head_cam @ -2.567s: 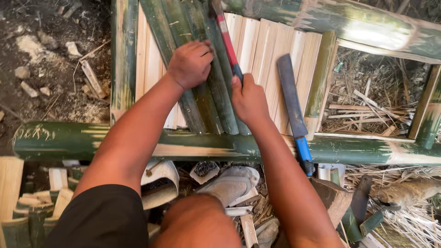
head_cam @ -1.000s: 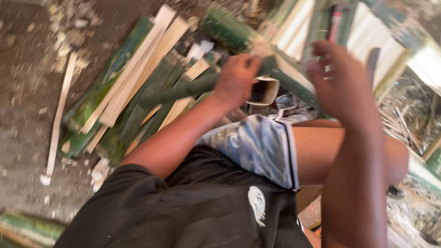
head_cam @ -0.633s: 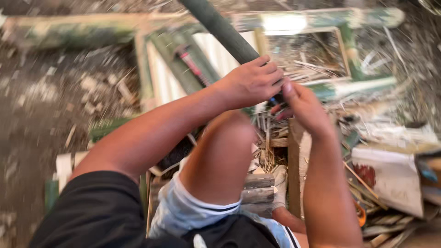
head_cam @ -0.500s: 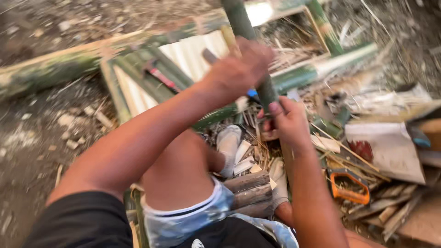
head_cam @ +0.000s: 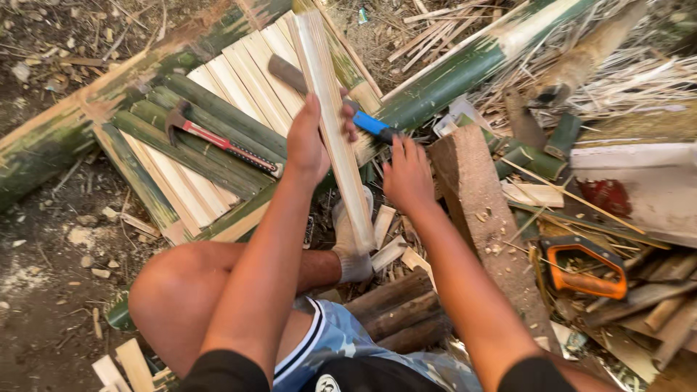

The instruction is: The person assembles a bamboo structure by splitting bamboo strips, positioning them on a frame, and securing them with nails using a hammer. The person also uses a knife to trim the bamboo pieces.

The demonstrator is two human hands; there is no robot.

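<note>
My left hand grips a long split bamboo slat, pale inner face up, held over a bamboo frame of pale and green slats. My right hand hovers with fingers apart just below the blue handle of a large knife that lies across the frame; it holds nothing. A red-handled hammer rests on the green slats to the left of my left hand.
A wooden block stands right of my right hand. An orange-handled saw lies among scraps at right. Thick green bamboo poles border the frame. Short round logs and offcuts lie by my knee; bare dirt at left.
The view swung from the side pile back to the frame. My left hand now holds a pale slat instead of a dark green piece, and my right hand has come off it.
</note>
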